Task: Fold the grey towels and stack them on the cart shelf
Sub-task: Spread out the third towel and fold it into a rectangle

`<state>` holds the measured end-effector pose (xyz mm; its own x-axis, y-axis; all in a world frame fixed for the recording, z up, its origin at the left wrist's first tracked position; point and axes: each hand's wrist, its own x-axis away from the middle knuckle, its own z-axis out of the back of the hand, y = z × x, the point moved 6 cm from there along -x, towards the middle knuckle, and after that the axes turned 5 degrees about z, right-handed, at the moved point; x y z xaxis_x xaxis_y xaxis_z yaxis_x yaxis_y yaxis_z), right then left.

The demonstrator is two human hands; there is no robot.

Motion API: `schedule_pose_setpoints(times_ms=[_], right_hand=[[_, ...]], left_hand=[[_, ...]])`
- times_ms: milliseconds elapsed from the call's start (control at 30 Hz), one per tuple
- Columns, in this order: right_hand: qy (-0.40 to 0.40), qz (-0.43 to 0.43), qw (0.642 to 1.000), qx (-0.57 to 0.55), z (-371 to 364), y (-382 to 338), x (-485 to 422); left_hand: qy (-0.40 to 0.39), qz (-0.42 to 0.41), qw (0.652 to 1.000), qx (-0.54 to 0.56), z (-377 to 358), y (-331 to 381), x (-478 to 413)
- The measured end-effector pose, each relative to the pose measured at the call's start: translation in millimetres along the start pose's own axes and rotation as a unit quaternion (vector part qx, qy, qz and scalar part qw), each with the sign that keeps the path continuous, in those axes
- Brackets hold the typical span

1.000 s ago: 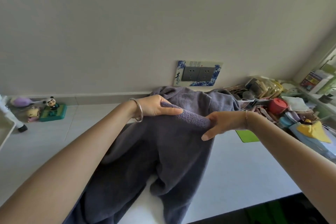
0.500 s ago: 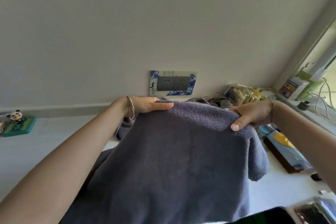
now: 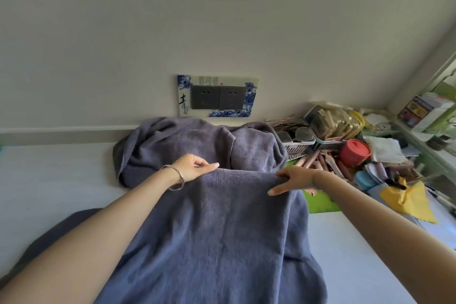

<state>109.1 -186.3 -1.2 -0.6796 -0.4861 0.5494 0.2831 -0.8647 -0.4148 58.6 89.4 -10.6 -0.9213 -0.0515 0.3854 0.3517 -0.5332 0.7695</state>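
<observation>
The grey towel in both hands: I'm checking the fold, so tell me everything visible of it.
The grey towel is fuzzy blue-grey terry, held spread by its far edge: the left hand pinches one corner, the right hand grips the other. It drapes toward the camera over the white table, near end out of frame. A crumpled towel lies behind.

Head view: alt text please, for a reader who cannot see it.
The left hand and right hand hold the top edge of a grey towel, spread between them over a white table. A crumpled grey pile lies behind it under a wall socket plate; a red tub and yellow cloth sit among clutter at right.
</observation>
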Motion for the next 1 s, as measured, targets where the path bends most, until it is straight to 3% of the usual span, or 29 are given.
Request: schedule_pose_setpoints(times_ms=[67, 133, 233, 300, 400, 500, 667, 833, 867, 1000], right_hand=[[0.046, 0.022, 0.998, -0.025, 10.2, 5.2, -11.1], [0.140, 0.049, 0.986, -0.078, 26.0, 14.2, -20.6], [0.321, 0.040, 0.935, -0.148, 44.7, 40.6, -23.5], [0.368, 0.004, 0.910, -0.190, 40.7, 63.0, -21.9], [0.356, -0.072, 0.906, -0.217, 14.2, 103.3, -21.5], [0.317, -0.157, 0.884, -0.306, -24.0, 135.3, -17.0], [0.230, -0.219, 0.861, -0.397, -67.4, 128.1, 1.5], [0.101, -0.243, 0.831, -0.490, -100.8, 116.0, 18.1], [0.090, -0.233, 0.821, -0.514, -105.6, 114.4, 18.9], [0.089, -0.122, 0.717, -0.681, -105.0, 106.8, 17.8]], left_hand=[[0.027, -0.030, 0.998, 0.041, -0.9, 6.0, -7.4], [0.061, -0.060, 0.995, 0.049, 0.0, 10.3, -15.4], [0.167, -0.098, 0.981, -0.030, 6.8, 12.7, -25.2], [0.229, -0.129, 0.961, -0.083, 2.4, 17.5, -26.8], [0.218, -0.214, 0.940, -0.149, -37.2, 34.3, -20.6], [0.128, -0.265, 0.932, -0.212, -96.1, 48.3, -13.8], [0.027, -0.212, 0.910, -0.356, -173.9, 41.6, -13.6], [0.066, -0.195, 0.887, -0.414, -184.9, 30.5, -24.3], [0.082, -0.200, 0.883, -0.417, -182.6, 31.9, -25.1], [0.098, -0.200, 0.881, -0.417, -179.8, 36.7, -31.0]])
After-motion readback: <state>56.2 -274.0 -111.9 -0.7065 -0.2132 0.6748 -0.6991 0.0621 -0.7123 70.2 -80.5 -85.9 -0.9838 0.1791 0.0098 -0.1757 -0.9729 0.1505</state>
